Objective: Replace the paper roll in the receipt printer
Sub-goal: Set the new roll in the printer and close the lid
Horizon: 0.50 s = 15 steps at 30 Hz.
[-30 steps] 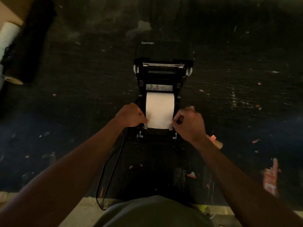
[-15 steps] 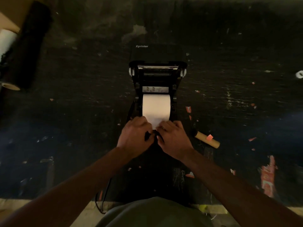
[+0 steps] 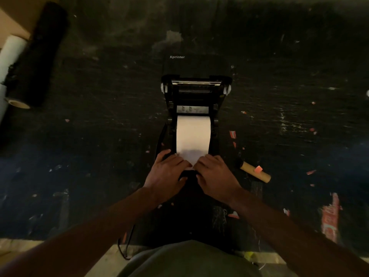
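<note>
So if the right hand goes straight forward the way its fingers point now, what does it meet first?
Probably the white paper roll in the open receipt printer: the right hand points up and slightly left, its fingertips already at the paper's near edge. Depth is hard to judge here.

black roll (image 3: 37,54), white roll (image 3: 11,54), cable (image 3: 127,242)

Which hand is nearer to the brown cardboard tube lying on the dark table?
Right. The right hand lies just left of the brown cardboard tube; the left hand is farther left, beyond the white paper.
</note>
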Each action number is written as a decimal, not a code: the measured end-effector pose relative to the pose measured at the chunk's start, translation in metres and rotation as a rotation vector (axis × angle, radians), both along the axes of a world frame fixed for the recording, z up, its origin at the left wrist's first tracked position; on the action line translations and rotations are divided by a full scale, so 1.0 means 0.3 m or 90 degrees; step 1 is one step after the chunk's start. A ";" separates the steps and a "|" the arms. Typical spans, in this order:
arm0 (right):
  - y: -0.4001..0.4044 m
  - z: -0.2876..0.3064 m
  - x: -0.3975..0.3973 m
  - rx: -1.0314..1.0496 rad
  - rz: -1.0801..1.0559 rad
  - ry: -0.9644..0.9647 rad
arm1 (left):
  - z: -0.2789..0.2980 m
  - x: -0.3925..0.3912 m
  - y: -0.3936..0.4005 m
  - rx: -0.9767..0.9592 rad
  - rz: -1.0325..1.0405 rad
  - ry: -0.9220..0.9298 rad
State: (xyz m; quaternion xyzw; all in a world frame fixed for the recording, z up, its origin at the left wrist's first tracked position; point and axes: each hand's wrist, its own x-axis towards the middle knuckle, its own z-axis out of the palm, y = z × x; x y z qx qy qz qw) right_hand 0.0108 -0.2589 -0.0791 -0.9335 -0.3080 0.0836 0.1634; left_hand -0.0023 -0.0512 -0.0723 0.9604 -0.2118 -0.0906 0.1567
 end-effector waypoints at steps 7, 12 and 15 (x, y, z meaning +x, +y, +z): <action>-0.013 0.007 0.023 0.052 -0.036 0.057 | -0.005 0.001 0.022 -0.055 0.001 0.021; -0.013 0.018 -0.003 -0.005 -0.008 -0.021 | -0.018 -0.011 0.041 -0.087 0.003 0.007; -0.020 0.022 -0.034 0.006 0.005 -0.027 | -0.010 -0.039 0.037 -0.104 -0.011 -0.005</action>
